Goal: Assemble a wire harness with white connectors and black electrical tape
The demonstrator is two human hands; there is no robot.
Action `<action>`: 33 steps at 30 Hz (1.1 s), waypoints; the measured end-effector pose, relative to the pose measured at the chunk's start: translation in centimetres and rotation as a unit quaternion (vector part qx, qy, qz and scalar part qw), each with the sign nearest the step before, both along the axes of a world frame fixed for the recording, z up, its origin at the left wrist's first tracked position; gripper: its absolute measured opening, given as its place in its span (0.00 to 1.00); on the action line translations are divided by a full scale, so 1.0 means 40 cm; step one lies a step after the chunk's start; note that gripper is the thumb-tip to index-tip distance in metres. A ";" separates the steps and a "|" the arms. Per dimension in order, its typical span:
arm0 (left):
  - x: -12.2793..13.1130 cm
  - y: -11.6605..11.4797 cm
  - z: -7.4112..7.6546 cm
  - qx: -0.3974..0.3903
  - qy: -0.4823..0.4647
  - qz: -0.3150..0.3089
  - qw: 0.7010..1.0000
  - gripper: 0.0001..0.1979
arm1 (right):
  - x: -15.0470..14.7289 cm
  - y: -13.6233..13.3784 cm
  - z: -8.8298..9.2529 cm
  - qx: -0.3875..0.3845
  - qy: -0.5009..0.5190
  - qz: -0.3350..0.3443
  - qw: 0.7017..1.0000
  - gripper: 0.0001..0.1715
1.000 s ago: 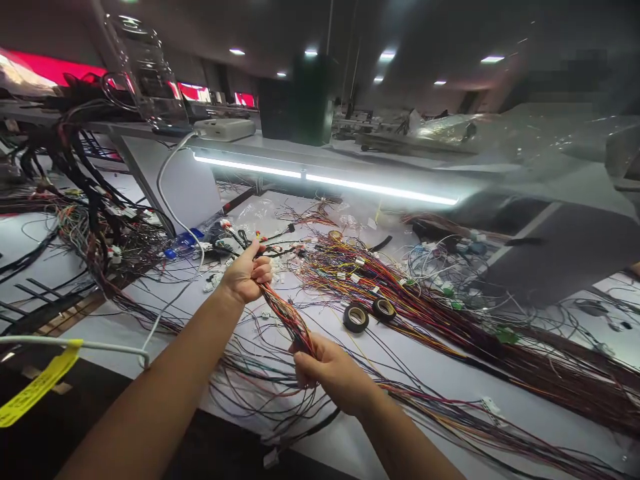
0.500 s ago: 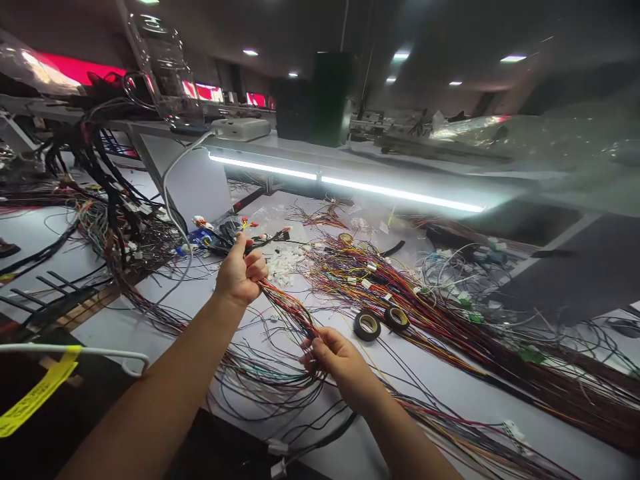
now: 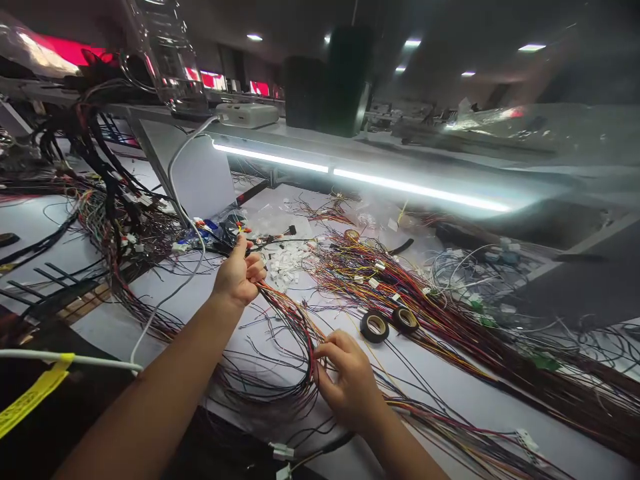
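My left hand [image 3: 237, 273] is closed around a bundle of thin coloured wires [image 3: 285, 300], its thumb pointing up. From that fist the wires run down toward my right hand [image 3: 347, 377], then curve back left in loose loops over the table edge. My right hand has its thumb and curled fingers on the wires at the bend, some strands between them. Just beyond my left fist lie black-sleeved leads with small coloured connectors. A heap of white connectors [image 3: 285, 260] is to its right. Two rolls of black tape [image 3: 374, 327] sit beyond my right hand.
A thick pile of red, yellow and dark wires [image 3: 440, 333] stretches across the right side. Overhead, a lit tube lamp [image 3: 420, 190] hangs under a shelf holding a white box [image 3: 247, 115] and a glass jug [image 3: 173, 60]. A white cable [image 3: 173, 160] hangs at left.
My right hand has moved slightly down and right along the wires, its grip now looser. The wires fan apart more between the hands. My left hand keeps its hold; the view has shifted slightly.
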State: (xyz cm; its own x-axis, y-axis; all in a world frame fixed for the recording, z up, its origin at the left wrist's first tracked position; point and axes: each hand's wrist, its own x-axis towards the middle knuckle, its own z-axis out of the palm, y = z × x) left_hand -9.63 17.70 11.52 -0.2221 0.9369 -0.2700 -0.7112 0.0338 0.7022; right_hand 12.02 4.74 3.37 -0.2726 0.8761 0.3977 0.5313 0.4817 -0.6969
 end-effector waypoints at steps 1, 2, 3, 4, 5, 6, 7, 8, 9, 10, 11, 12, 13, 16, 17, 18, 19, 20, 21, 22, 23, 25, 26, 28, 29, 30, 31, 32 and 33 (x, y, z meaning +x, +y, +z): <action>0.001 0.001 -0.002 0.001 -0.002 0.003 1.000 0.15 | -0.004 -0.006 0.004 -0.010 -0.014 0.010 1.000 0.05; 0.003 0.002 -0.004 0.002 -0.004 0.005 1.000 0.15 | -0.009 -0.010 0.007 -0.020 -0.023 0.015 0.999 0.05; 0.004 0.002 -0.007 0.003 -0.008 0.006 1.000 0.14 | -0.015 -0.014 0.008 -0.029 -0.029 0.014 0.999 0.05; 0.005 0.002 -0.011 0.005 -0.012 0.007 1.000 0.14 | -0.021 -0.017 0.009 -0.039 -0.032 0.012 0.999 0.06; 0.006 0.002 -0.014 0.006 -0.017 0.007 1.000 0.14 | -0.027 -0.020 0.010 -0.048 -0.035 0.010 0.998 0.07; 0.007 0.002 -0.017 0.008 -0.022 0.007 1.000 0.14 | -0.034 -0.024 0.011 -0.055 -0.037 0.011 0.998 0.08; 0.006 0.001 -0.019 0.011 -0.027 0.007 1.000 0.14 | -0.040 -0.028 0.013 -0.061 -0.040 0.015 0.997 0.10; 0.006 0.000 -0.021 0.013 -0.034 0.007 0.999 0.14 | -0.044 -0.032 0.015 -0.063 -0.045 0.020 0.997 0.10; 0.005 0.000 -0.023 0.015 -0.040 0.008 0.999 0.14 | -0.048 -0.036 0.017 -0.062 -0.053 0.021 0.996 0.11; 0.003 0.000 -0.024 0.015 -0.047 0.008 0.999 0.15 | -0.049 -0.038 0.018 -0.058 -0.065 0.013 0.996 0.10; 0.001 -0.001 -0.025 0.015 -0.054 0.009 0.998 0.15 | -0.049 -0.039 0.018 -0.051 -0.080 -0.003 0.996 0.09; -0.001 -0.001 -0.025 0.013 -0.059 0.010 0.998 0.15 | -0.046 -0.039 0.016 -0.044 -0.097 -0.023 0.994 0.08; -0.002 0.000 -0.026 0.011 -0.062 0.013 0.998 0.15 | -0.043 -0.036 0.011 -0.037 -0.113 -0.044 0.992 0.06; -0.004 0.000 -0.028 0.008 -0.063 0.016 0.998 0.14 | -0.031 -0.022 -0.008 -0.043 -0.144 -0.082 0.985 0.02; -0.004 0.000 -0.029 0.008 -0.061 0.015 0.998 0.14 | -0.029 -0.017 -0.016 -0.050 -0.151 -0.086 0.983 0.02; -0.003 -0.001 -0.030 0.008 -0.061 0.014 0.998 0.14 | -0.028 -0.013 -0.022 -0.057 -0.159 -0.090 0.981 0.03; -0.001 -0.002 -0.031 0.008 -0.060 0.013 0.998 0.14 | -0.029 -0.011 -0.028 -0.059 -0.170 -0.093 0.979 0.04; -0.001 -0.002 -0.033 0.009 -0.060 0.012 0.998 0.14 | -0.031 -0.010 -0.031 -0.055 -0.181 -0.095 0.977 0.06; -0.001 -0.003 -0.035 0.011 -0.059 0.011 0.998 0.14 | -0.033 -0.011 -0.033 -0.045 -0.189 -0.098 0.976 0.08; -0.002 -0.004 -0.037 0.015 -0.058 0.010 0.998 0.14 | -0.036 -0.013 -0.032 -0.030 -0.192 -0.101 0.976 0.09; -0.005 -0.005 -0.041 0.020 -0.059 0.010 0.998 0.14 | -0.040 -0.018 -0.029 -0.011 -0.188 -0.100 0.977 0.10; -0.014 -0.006 -0.052 0.041 -0.072 0.008 0.997 0.15 | -0.049 -0.031 -0.016 0.034 -0.164 -0.086 0.982 0.11; -0.021 -0.007 -0.059 0.054 -0.088 0.006 0.995 0.15 | -0.055 -0.039 -0.007 0.056 -0.149 -0.072 0.985 0.12; -0.034 -0.009 -0.077 0.086 -0.135 -0.007 0.987 0.18 | -0.070 -0.056 0.009 0.094 -0.117 -0.033 0.988 0.12; -0.040 -0.010 -0.088 0.104 -0.162 -0.017 0.981 0.19 | -0.078 -0.064 0.016 0.108 -0.102 -0.015 0.989 0.12; -0.045 -0.011 -0.098 0.124 -0.188 -0.029 0.974 0.19 | -0.087 -0.072 0.020 0.119 -0.088 0.002 0.989 0.11; -0.048 -0.013 -0.108 0.141 -0.213 -0.040 0.966 0.20 | -0.096 -0.079 0.023 0.131 -0.076 0.014 0.988 0.09; -0.051 -0.016 -0.117 0.156 -0.234 -0.049 0.958 0.21 | -0.104 -0.085 0.023 0.141 -0.066 0.023 0.987 0.08; -0.052 -0.019 -0.125 0.167 -0.253 -0.055 0.951 0.21 | -0.110 -0.090 0.023 0.152 -0.061 0.030 0.986 0.06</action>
State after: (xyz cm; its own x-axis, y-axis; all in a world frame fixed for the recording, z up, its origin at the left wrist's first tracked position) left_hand -11.71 16.94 6.53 -0.0385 0.9993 0.0002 -0.9659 -0.0373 0.2562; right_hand 7.62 1.15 4.28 -0.3828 0.7026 0.5998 0.5664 0.6914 -0.4484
